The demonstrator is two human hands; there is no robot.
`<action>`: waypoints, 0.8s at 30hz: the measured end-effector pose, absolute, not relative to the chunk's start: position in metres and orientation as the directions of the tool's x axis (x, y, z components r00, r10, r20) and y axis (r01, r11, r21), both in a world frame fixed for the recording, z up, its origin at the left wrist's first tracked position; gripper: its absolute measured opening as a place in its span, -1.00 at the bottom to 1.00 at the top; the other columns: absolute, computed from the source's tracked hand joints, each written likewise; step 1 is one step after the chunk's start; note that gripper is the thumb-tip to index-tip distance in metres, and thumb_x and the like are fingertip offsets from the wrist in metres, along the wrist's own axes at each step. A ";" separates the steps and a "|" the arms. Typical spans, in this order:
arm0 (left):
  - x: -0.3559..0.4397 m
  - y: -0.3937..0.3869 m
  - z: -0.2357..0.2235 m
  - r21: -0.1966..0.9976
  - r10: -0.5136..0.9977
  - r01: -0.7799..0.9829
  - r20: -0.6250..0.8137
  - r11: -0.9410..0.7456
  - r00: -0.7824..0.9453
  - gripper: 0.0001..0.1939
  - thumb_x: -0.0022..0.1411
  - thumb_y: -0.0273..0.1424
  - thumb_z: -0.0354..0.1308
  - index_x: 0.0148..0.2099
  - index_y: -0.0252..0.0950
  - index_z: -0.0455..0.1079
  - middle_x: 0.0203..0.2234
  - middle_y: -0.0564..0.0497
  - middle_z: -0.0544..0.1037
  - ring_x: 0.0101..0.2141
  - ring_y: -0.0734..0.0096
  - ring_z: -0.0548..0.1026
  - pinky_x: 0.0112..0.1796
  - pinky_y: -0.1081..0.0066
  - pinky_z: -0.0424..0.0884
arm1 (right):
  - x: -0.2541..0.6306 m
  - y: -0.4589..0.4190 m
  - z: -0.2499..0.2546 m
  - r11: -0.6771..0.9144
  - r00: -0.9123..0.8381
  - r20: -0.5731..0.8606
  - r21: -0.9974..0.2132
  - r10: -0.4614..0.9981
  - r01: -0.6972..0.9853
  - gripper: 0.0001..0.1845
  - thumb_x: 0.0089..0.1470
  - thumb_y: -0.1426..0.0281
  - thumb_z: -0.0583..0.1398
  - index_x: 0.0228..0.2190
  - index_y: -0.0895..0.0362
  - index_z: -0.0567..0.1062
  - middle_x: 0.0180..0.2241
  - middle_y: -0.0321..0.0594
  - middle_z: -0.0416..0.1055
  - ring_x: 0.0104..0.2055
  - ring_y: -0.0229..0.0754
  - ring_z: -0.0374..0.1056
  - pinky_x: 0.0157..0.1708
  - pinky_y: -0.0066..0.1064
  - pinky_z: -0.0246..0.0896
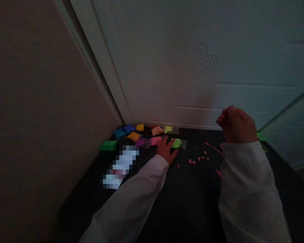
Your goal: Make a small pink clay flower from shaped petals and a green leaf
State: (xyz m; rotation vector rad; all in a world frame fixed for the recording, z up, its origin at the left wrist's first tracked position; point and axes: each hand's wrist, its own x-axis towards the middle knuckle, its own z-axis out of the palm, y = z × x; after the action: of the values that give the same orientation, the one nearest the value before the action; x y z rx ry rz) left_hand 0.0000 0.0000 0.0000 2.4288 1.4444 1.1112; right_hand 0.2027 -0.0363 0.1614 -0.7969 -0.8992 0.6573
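Observation:
My left hand [166,151] reaches over the dark table with its fingers spread. Its fingertips are at a pink packet [155,140] and a bright green packet [176,143], which look like modelling clay in clear bags. My right hand [238,125] is raised above the table on the right, fingers curled together. Whatever it may hold is hidden. Between the hands lie several small pink pieces [194,162] with darker bits on them. A thin pink stick [212,147] lies near my right wrist, and a pink pointed piece [218,173] is partly behind that sleeve.
More packets lie at the back left: blue [128,129], orange [133,136], purple [143,142], yellow [168,129] and green [108,145]. A blurred bright phone-like rectangle [121,167] rests left of my left arm. A white panel with hearts [182,84] closes off the table's back.

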 end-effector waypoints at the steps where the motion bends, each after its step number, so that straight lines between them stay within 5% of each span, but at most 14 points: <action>1: -0.001 0.000 0.001 0.449 0.799 0.709 0.536 -0.544 0.274 -0.53 -0.02 -0.26 0.07 -0.02 -0.28 0.28 -0.01 -0.16 0.21 -0.04 0.07 0.15 -0.04 0.12 0.08 | 0.201 -0.038 0.164 0.577 0.461 0.448 -0.795 0.766 -0.186 -0.79 -0.13 0.30 0.18 -0.64 0.16 0.35 -0.64 -0.39 0.23 -0.62 -0.41 0.16 -0.61 -0.51 0.12; 6: -0.005 0.000 0.009 0.517 0.803 0.663 0.552 -0.542 0.225 -0.63 0.02 -0.35 0.04 -0.09 -0.33 0.31 -0.11 -0.14 0.32 -0.08 0.21 0.23 -0.05 0.19 0.12 | 0.187 -0.052 0.174 0.682 0.408 0.587 -0.719 0.699 -0.133 -0.75 -0.07 0.34 0.13 -0.69 0.15 0.30 -0.71 -0.42 0.18 -0.64 -0.41 0.13 -0.61 -0.50 0.09; 9: -0.007 -0.004 0.016 0.566 0.808 0.623 0.556 -0.540 0.196 -0.70 0.03 -0.38 0.02 -0.15 -0.35 0.34 -0.20 -0.12 0.39 -0.13 0.27 0.28 -0.07 0.22 0.15 | 0.177 -0.060 0.171 0.611 0.334 0.595 -0.789 0.731 0.070 -0.91 -0.14 0.38 0.19 -0.58 0.13 0.40 -0.65 -0.40 0.30 -0.56 -0.38 0.22 -0.53 -0.50 0.12; 12: -0.009 -0.015 0.024 0.627 0.820 0.562 0.542 -0.539 0.182 -0.75 0.05 -0.38 0.02 -0.21 -0.35 0.37 -0.27 -0.10 0.42 -0.17 0.31 0.30 -0.09 0.24 0.17 | 0.169 -0.066 0.149 0.460 0.145 0.519 -0.833 0.842 0.306 -0.84 -0.16 0.32 0.20 -0.45 0.11 0.46 -0.56 -0.34 0.39 -0.51 -0.33 0.29 -0.51 -0.47 0.18; 15: -0.011 -0.030 0.032 0.686 0.832 0.484 0.513 -0.544 0.210 -0.78 0.07 -0.36 0.01 -0.26 -0.32 0.40 -0.30 -0.06 0.45 -0.19 0.37 0.33 -0.11 0.32 0.21 | 0.163 -0.070 0.111 0.436 -0.049 0.491 -0.717 0.870 0.543 -0.76 -0.01 0.28 0.06 -0.40 0.13 0.46 -0.50 -0.28 0.43 -0.45 -0.30 0.34 -0.48 -0.46 0.22; 18: -0.013 -0.043 0.037 0.748 0.847 0.396 0.461 -0.532 0.266 -0.77 0.10 -0.32 -0.01 -0.30 -0.30 0.42 -0.39 -0.01 0.48 -0.27 0.45 0.37 -0.20 0.42 0.26 | 0.156 -0.074 0.076 0.457 -0.101 0.502 -0.664 0.859 0.591 -0.77 -0.03 0.29 0.09 -0.53 0.16 0.46 -0.60 -0.29 0.38 -0.55 -0.31 0.28 -0.55 -0.46 0.18; 21: -0.015 -0.048 0.038 0.943 0.890 0.100 0.258 -0.316 0.377 -0.73 0.08 -0.27 0.02 -0.35 -0.33 0.45 -0.41 -0.03 0.47 -0.32 0.43 0.37 -0.24 0.43 0.24 | 0.149 -0.078 0.057 0.508 -0.171 0.522 -0.617 0.836 0.601 -0.86 -0.12 0.31 0.18 -0.52 0.13 0.48 -0.56 -0.26 0.40 -0.49 -0.28 0.28 -0.49 -0.43 0.20; 24: -0.014 -0.048 0.036 0.996 0.893 -0.080 0.076 -0.045 0.445 -0.71 0.05 -0.25 0.04 -0.33 -0.35 0.45 -0.48 0.00 0.44 -0.48 0.53 0.30 -0.40 0.45 0.19 | 0.146 -0.082 0.054 0.552 -0.205 0.561 -0.565 0.802 0.614 -0.86 -0.10 0.35 0.17 -0.43 0.11 0.49 -0.47 -0.22 0.43 -0.41 -0.26 0.30 -0.38 -0.39 0.23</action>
State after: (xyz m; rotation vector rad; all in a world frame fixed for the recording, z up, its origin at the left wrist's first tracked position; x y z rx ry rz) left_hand -0.0142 -0.0482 0.0359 1.3887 0.7846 0.9350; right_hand 0.1463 -0.0815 0.0537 -1.1491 -1.9166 0.2728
